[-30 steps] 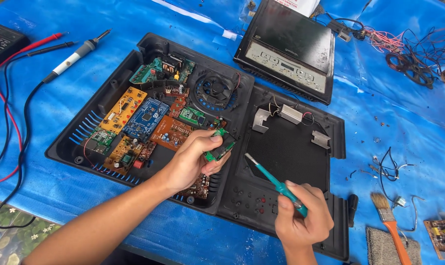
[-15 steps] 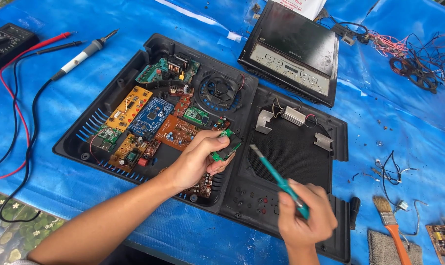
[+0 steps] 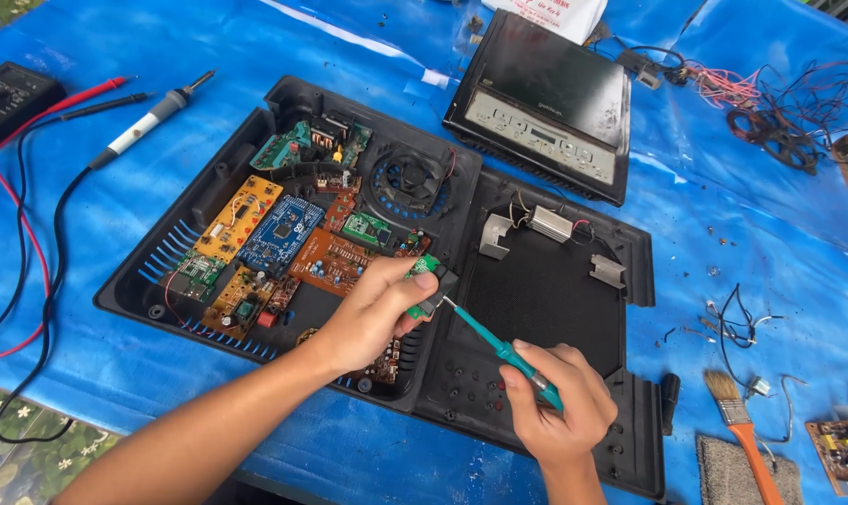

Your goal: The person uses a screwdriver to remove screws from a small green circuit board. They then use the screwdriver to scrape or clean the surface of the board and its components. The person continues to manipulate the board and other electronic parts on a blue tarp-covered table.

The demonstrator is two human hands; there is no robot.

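My left hand (image 3: 373, 313) holds a small green circuit board (image 3: 425, 281) between the thumb and the fingers, closed tight on it, above the middle of the open black casing (image 3: 536, 309), near its front edge. My right hand (image 3: 560, 402) is wrapped around the handle of a green screwdriver (image 3: 499, 346), and the thin tip now touches the small board at its right side. Half a second ago the tip was apart from the board and pointed more to the left and upward; now the tool is lowered and its tip meets the piece in my left hand. My left hand has almost not moved. In the left half of the casing lie the other boards: a blue board (image 3: 279, 232), a yellow board (image 3: 237, 217) and an orange-brown board (image 3: 330, 262), with a round fan (image 3: 413, 180) behind them. A paintbrush (image 3: 737, 430) lies on the blue sheet (image 3: 115, 374) near the right front corner.
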